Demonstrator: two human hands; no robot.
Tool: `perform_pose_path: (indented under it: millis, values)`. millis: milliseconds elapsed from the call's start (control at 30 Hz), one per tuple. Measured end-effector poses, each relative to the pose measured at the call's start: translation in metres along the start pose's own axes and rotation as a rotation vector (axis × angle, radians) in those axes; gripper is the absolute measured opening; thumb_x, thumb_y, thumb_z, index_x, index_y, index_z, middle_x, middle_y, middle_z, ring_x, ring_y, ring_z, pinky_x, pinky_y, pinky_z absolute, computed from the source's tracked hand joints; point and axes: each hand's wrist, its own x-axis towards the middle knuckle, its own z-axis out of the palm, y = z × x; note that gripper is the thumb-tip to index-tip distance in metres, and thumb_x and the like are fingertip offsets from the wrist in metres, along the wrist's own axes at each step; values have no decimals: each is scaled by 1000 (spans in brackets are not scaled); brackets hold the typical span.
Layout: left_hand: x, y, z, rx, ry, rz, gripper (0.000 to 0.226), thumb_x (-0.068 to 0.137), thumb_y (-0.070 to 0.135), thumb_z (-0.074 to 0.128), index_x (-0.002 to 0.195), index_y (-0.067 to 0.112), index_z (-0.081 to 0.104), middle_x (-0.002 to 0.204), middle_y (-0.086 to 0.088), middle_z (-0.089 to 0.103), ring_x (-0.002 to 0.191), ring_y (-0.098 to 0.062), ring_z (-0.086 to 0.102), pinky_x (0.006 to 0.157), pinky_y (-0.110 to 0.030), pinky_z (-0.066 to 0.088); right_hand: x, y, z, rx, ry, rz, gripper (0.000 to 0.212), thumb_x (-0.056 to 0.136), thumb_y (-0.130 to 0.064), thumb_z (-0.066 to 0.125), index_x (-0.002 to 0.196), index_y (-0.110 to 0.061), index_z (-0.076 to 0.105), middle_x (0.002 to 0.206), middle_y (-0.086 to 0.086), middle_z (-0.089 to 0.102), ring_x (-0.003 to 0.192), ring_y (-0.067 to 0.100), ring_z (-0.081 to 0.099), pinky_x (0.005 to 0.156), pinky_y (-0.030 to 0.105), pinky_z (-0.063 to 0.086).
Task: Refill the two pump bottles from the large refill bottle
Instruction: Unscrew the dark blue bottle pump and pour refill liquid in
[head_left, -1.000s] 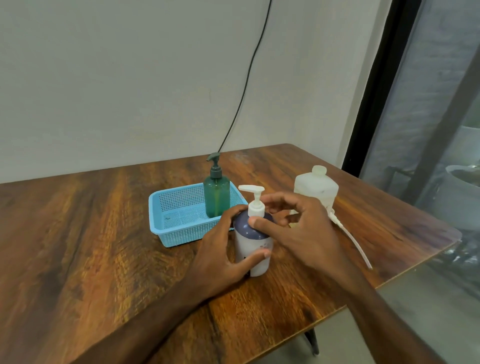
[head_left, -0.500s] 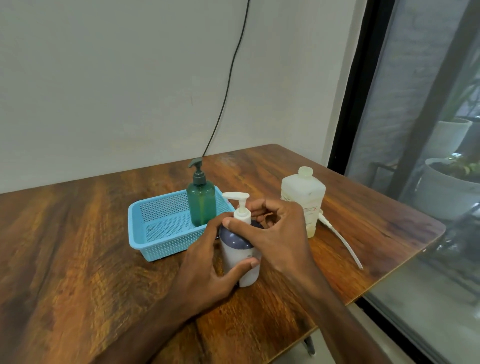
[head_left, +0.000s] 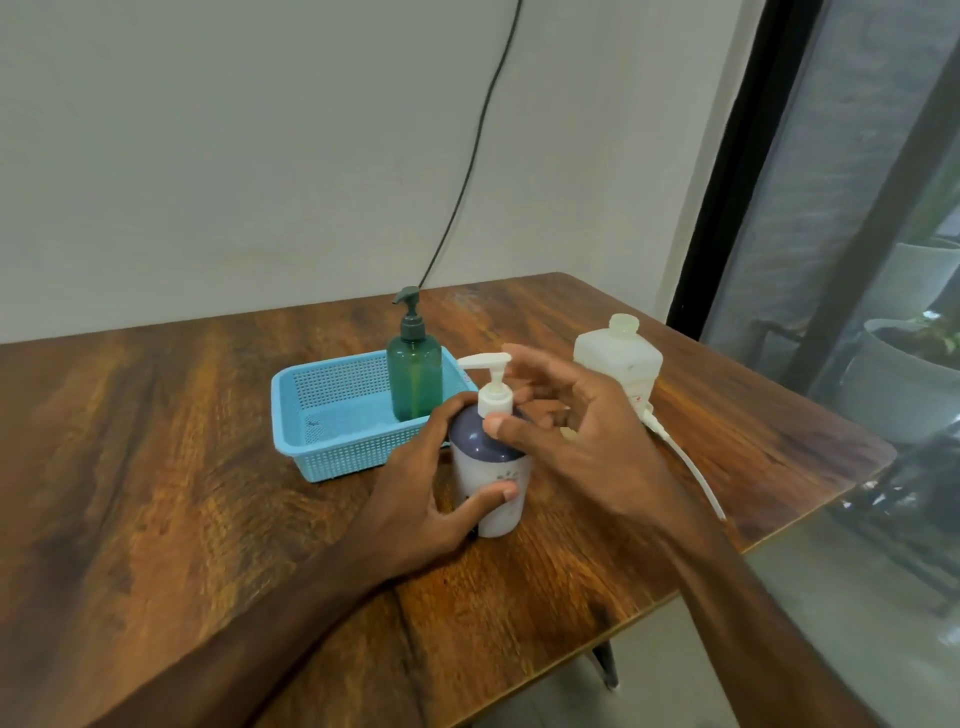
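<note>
The left hand (head_left: 415, 499) wraps the white pump bottle (head_left: 498, 512), thumb across its front and fingers curled behind. The right hand (head_left: 582, 447) pinches the pump collar (head_left: 496, 397) with thumb and one finger, the rest loosely spread. The purple-shouldered bottle stands upright on the desk (head_left: 156, 467), just before the blue basket's (head_left: 332, 415) near right corner.

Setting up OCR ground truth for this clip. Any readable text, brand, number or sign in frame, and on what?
No text reads legibly.
refill bottle: small red marks low on its side, too blurred to read.
white pump bottle: a small dark print, no letters discernible; the left hand covers part of it.
green pump bottle, blue basket: no text visible.
</note>
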Motion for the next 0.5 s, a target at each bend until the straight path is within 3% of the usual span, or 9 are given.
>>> perform_pose_path:
  millis: [100, 200, 333, 433, 500]
  values:
    - [1, -1, 1, -4, -14, -15, 85, 85, 57, 77, 155, 34, 35, 150, 17, 53, 136, -1, 53, 110, -36, 51, 3, -5, 10, -21, 132, -3, 50, 70, -37, 91, 115, -33, 69, 98, -23, 70, 96, -2, 66, 76, 17, 58]
    - [1, -1, 1, -23, -32, -13, 86, 87, 49, 80, 157, 28, 34, 151, 13, 54, 136, -3, 54, 110, -37, 50, 2, -2, 25, -32, 217, -6, 36, 71, -37, 91, 100, -36, 70, 91, -27, 71, 92, -6, 68, 74, 17, 59]
    - [0, -1, 0, -29, -14, -7, 83, 87, 48, 80, 155, 30, 36, 149, 16, 54, 135, 0, 53, 111, -33, 49, 1, 1, 32, 42, 247, -6, 38, 79, -23, 86, 113, -27, 71, 96, -17, 73, 94, -3, 69, 76, 18, 59]
    - [0, 0, 0, -29, -12, -5, 86, 86, 47, 81, 156, 29, 35, 152, 16, 52, 137, 1, 51, 114, -30, 46, -3, -1, 23, 121, 99, 13, 44, 90, -9, 73, 125, -32, 60, 106, -21, 70, 99, -13, 65, 75, 10, 54]
    - [0, 2, 0, -21, -14, 6, 84, 86, 45, 82, 154, 32, 35, 150, 20, 51, 137, 3, 51, 113, -25, 44, -3, -1, 12, 170, -19, 55, 46, 94, -7, 67, 129, -35, 59, 116, -18, 72, 110, -6, 65, 86, 19, 57]
